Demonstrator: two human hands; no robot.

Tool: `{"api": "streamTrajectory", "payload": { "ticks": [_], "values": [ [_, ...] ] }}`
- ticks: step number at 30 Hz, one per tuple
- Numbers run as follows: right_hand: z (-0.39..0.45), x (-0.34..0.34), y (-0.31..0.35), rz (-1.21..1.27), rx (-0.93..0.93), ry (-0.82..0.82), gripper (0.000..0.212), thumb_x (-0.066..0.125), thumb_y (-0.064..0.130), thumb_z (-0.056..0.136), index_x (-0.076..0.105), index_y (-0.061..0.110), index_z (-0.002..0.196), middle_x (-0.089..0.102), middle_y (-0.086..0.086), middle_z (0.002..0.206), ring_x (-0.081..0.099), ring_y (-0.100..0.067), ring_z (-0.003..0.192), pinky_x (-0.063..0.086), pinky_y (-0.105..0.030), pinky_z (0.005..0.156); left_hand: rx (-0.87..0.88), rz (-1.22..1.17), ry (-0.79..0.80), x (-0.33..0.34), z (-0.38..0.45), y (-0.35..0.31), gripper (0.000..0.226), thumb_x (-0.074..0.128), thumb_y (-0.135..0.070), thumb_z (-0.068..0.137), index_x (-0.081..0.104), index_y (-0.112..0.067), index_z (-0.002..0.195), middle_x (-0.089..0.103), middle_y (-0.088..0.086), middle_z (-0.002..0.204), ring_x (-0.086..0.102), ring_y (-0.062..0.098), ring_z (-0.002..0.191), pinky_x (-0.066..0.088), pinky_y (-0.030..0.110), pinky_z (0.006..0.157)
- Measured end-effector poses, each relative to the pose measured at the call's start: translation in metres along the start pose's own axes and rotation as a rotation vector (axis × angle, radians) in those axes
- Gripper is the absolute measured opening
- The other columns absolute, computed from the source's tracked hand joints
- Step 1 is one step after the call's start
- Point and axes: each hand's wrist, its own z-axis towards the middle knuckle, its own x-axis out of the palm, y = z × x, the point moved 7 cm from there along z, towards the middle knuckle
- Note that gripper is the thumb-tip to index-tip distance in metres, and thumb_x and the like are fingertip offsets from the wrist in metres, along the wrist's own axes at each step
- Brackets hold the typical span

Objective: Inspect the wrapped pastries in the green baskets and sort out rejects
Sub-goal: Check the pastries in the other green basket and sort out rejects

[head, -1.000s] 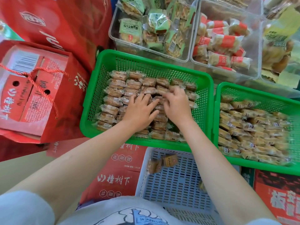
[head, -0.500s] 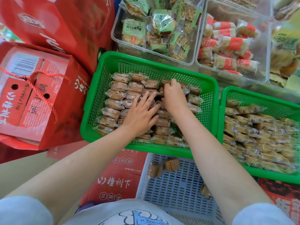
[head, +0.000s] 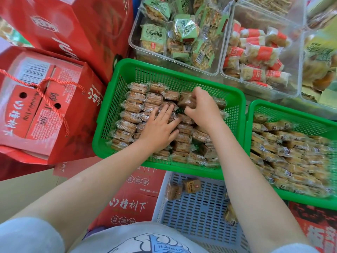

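In the left green basket (head: pixel 116 114), right hand (head: pixel 202 106) grips a pastry (head: pixel 186 101).

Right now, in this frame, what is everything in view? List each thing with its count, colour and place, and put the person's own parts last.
Green perforated plastic baskets: two, side by side, centre and right.
Clear-wrapped brown pastries: too many to count, filling both green baskets.
Pale blue slatted plastic crate: one, below the centre basket, holding a few wrapped pastries.
Clear plastic bins: at least two, top, holding green-labelled and red-labelled snack packs.
Red cardboard gift boxes: several, left and bottom.
Left hand: fingers spread flat on pastries in the centre basket.
Right hand: fingers gripping one wrapped pastry above the centre basket.
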Motion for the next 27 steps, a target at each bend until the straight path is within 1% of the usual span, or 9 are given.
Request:
{"api": "streamTrajectory", "payload": {
  "ticks": [3,5,8,10,12,15,17,21,27],
  "values": [
    [-0.035,-0.043,-0.002,0.303,0.104,-0.176,0.023,0.069,0.026,0.089,0.055,0.019,0.106,0.059,0.007,0.096,0.057,-0.009,0.086,0.042,-0.019,0.071,-0.008,-0.087,0.046,-0.011,-0.003,-0.002,0.058,0.021,-0.055,0.106,0.017,-0.033,0.159,-0.008,0.010,0.168,-0.009,0.025,0.155,-0.005,0.046,0.123],
    [-0.066,-0.058,-0.008,0.594,0.209,-0.251,0.021,0.070,0.029,0.090,0.059,0.021,0.105,0.063,0.012,0.094,0.059,0.004,0.082,0.046,-0.011,0.072,-0.037,-0.297,0.027,-0.030,-0.013,-0.005,0.058,0.026,-0.052,0.106,0.018,-0.030,0.159,-0.001,0.007,0.169,-0.004,0.023,0.155,-0.001,0.042,0.123],
    [-0.110,-0.052,-0.011,1.178,0.370,-0.180,0.020,0.069,0.022,0.093,0.062,0.013,0.109,0.071,-0.002,0.103,0.068,-0.014,0.085,0.058,-0.031,0.079,-0.209,-0.937,-0.071,-0.071,-0.040,-0.007,0.050,0.028,-0.047,0.108,0.037,-0.026,0.153,0.036,0.000,0.159,0.030,0.019,0.148,0.025,0.039,0.120],
    [-0.137,-0.045,-0.004,1.418,0.392,-0.100,0.016,0.066,0.015,0.094,0.060,0.010,0.109,0.070,-0.008,0.102,0.068,-0.021,0.081,0.058,-0.032,0.074,-0.370,-1.556,-0.070,-0.090,-0.064,-0.015,0.048,0.023,-0.050,0.108,0.051,-0.031,0.141,0.060,0.000,0.136,0.056,0.019,0.127,0.045,0.038,0.105],
    [-0.160,-0.041,0.008,1.485,0.340,-0.035,0.019,0.064,0.013,0.095,0.058,0.012,0.112,0.069,-0.010,0.104,0.067,-0.022,0.079,0.057,-0.028,0.067,-0.303,-1.875,-0.028,-0.109,-0.087,-0.027,0.039,0.032,-0.048,0.107,0.060,-0.032,0.129,0.070,0.003,0.119,0.069,0.021,0.106,0.058,0.037,0.085],
    [-0.188,-0.037,0.024,1.567,0.203,0.033,0.036,0.074,0.022,0.088,0.060,0.019,0.120,0.069,-0.009,0.113,0.066,-0.024,0.094,0.056,-0.034,0.073,-0.143,-1.932,-0.074,-0.120,-0.119,-0.036,0.024,0.064,-0.027,0.096,0.066,-0.025,0.121,0.069,0.009,0.111,0.069,0.020,0.093,0.059,0.033,0.067],
    [-0.205,-0.036,0.032,1.650,0.148,0.055,0.043,0.080,0.034,0.079,0.063,0.021,0.115,0.068,-0.007,0.111,0.065,-0.022,0.095,0.054,-0.031,0.068,-0.135,-2.015,-0.095,-0.118,-0.139,-0.039,0.019,0.071,-0.022,0.089,0.067,-0.020,0.107,0.069,0.006,0.100,0.069,0.015,0.081,0.058,0.029,0.060],
    [-0.233,-0.035,0.042,1.760,0.124,0.021,0.039,0.074,0.045,0.081,0.066,0.022,0.112,0.065,-0.006,0.108,0.064,-0.018,0.092,0.052,-0.024,0.064,-0.101,-2.080,-0.120,-0.123,-0.170,-0.054,0.005,0.072,-0.018,0.088,0.072,-0.018,0.093,0.072,0.003,0.091,0.068,0.015,0.074,0.057,0.027,0.054],
    [-0.271,-0.042,0.047,1.674,0.190,-0.131,0.030,0.052,0.036,0.092,0.060,0.013,0.111,0.070,-0.003,0.093,0.063,-0.015,0.078,0.047,-0.022,0.056,-0.068,-1.969,-0.147,-0.135,-0.202,-0.066,0.024,0.063,-0.020,0.081,0.071,-0.011,0.102,0.076,0.004,0.087,0.069,0.012,0.065,0.053,0.021,0.047]
  ]
}}
